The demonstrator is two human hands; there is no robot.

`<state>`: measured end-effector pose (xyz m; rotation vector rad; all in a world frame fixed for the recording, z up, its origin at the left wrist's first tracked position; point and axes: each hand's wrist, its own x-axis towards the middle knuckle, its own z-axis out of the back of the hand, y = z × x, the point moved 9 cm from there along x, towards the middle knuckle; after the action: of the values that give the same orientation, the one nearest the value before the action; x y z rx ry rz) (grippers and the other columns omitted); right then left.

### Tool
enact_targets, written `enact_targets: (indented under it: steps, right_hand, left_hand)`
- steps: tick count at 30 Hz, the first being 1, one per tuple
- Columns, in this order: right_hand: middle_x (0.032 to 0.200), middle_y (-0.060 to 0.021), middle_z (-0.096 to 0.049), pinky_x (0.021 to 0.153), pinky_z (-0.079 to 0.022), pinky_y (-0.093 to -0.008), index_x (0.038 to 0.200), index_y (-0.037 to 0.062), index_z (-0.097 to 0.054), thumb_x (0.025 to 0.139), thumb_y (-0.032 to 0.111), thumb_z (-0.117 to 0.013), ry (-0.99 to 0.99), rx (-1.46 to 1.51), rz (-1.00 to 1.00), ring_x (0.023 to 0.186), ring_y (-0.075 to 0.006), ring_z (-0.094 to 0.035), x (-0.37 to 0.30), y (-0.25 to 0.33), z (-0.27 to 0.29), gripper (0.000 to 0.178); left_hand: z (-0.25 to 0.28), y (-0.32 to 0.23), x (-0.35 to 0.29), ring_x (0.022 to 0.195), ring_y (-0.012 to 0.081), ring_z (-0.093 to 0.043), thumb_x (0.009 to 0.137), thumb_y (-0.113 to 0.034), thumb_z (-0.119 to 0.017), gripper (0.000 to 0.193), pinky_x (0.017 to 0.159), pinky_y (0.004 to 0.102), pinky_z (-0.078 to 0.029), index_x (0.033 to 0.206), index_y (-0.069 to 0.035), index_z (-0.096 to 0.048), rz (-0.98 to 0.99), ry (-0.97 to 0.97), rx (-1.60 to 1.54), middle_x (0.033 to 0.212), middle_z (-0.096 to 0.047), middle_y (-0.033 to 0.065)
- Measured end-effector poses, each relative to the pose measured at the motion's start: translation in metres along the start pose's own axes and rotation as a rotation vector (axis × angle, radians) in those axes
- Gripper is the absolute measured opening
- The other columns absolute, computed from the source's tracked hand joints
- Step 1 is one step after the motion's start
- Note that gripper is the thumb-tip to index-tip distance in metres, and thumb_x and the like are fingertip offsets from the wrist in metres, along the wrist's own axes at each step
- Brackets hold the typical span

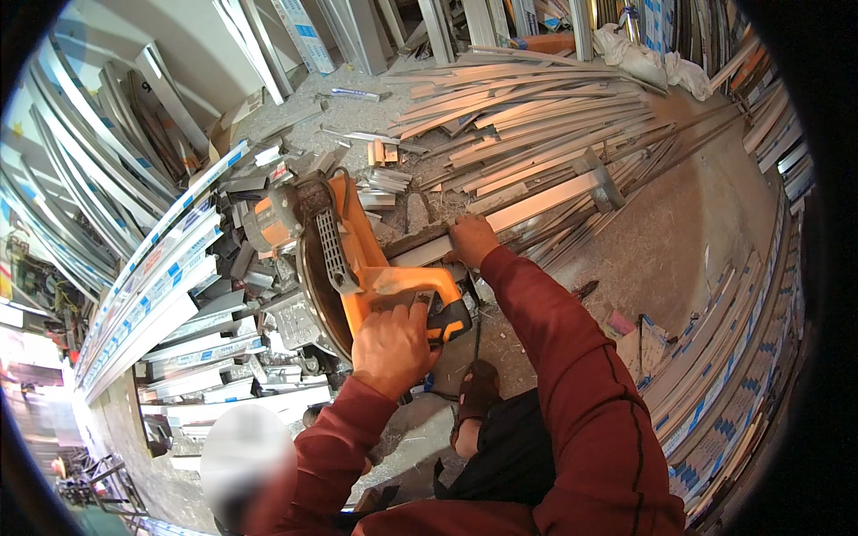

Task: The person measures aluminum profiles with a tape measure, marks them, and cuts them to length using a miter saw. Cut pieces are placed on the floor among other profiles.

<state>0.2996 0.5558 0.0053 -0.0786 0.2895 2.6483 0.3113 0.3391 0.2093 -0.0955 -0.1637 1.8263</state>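
Observation:
My left hand (393,348) is wrapped round the handle of an orange chop saw (357,237), whose dark-rimmed blade guard (313,286) stands just left of the handle. To the right of the saw, my right hand (472,241) closes over a long pale metal profile (545,204). This bar runs from beside the saw out toward the upper right, past a grey metal block (603,183). The profile's end by the saw is partly hidden behind the orange saw body. Whether the blade is turning, I cannot tell.
Metal offcuts (237,255) lie heaped behind and left of the saw. Long profiles (527,116) cover the floor ahead. Blue-marked bars (170,286) lean at the left, and more bars (715,393) lie at the right. My sandalled foot (478,393) is below the saw.

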Motion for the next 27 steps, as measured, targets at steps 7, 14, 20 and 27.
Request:
enact_targets:
  steps: [7, 14, 20, 27]
  right_hand:
    - [0.109, -0.0139, -0.068, 0.099, -0.046, -0.0472, 0.104, 0.0053, -0.075, 0.071, 0.048, -0.087, 0.011, -0.017, -0.003, 0.111, -0.0316, -0.063, 0.001, 0.000, 0.001, 0.055]
    - [0.106, -0.0126, -0.067, 0.097, -0.046, -0.0466, 0.101, 0.0064, -0.074, 0.067, 0.049, -0.087, 0.000, -0.013, -0.004, 0.110, -0.0335, -0.062, 0.002, -0.001, -0.003, 0.056]
    - [0.106, -0.0127, -0.067, 0.096, -0.047, -0.0460, 0.100, 0.0059, -0.074, 0.067, 0.049, -0.087, -0.010, -0.022, -0.002, 0.110, -0.0334, -0.062, 0.003, -0.001, -0.002, 0.056]
    - [0.104, -0.0154, -0.067, 0.094, -0.048, -0.0484, 0.097, 0.0054, -0.076, 0.067, 0.047, -0.087, -0.048, -0.005, 0.016, 0.107, -0.0349, -0.063, 0.002, -0.005, -0.010, 0.052]
  left_hand:
    - [-0.006, -0.001, -0.002, 0.076, 0.0303, -0.066, 0.067, -0.034, -0.087, 0.051, 0.070, 0.0416, -0.054, 0.104, -0.008, -0.063, 0.021, 0.020, 0.005, 0.084, -0.063, 0.0081]
    - [-0.014, -0.001, -0.005, 0.078, 0.0303, -0.066, 0.066, -0.030, -0.088, 0.053, 0.073, 0.0417, -0.053, 0.108, -0.008, -0.064, 0.034, 0.038, -0.012, 0.085, -0.063, 0.0078]
    - [-0.023, -0.001, -0.008, 0.079, 0.0308, -0.066, 0.066, -0.031, -0.088, 0.057, 0.073, 0.0419, -0.054, 0.112, -0.008, -0.063, 0.052, 0.061, -0.014, 0.087, -0.063, 0.0085]
    - [-0.004, -0.004, -0.003, 0.085, 0.0285, -0.066, 0.067, -0.034, -0.088, 0.053, 0.077, 0.0404, -0.050, 0.104, -0.009, -0.059, 0.009, 0.027, -0.041, 0.089, -0.062, 0.0083]
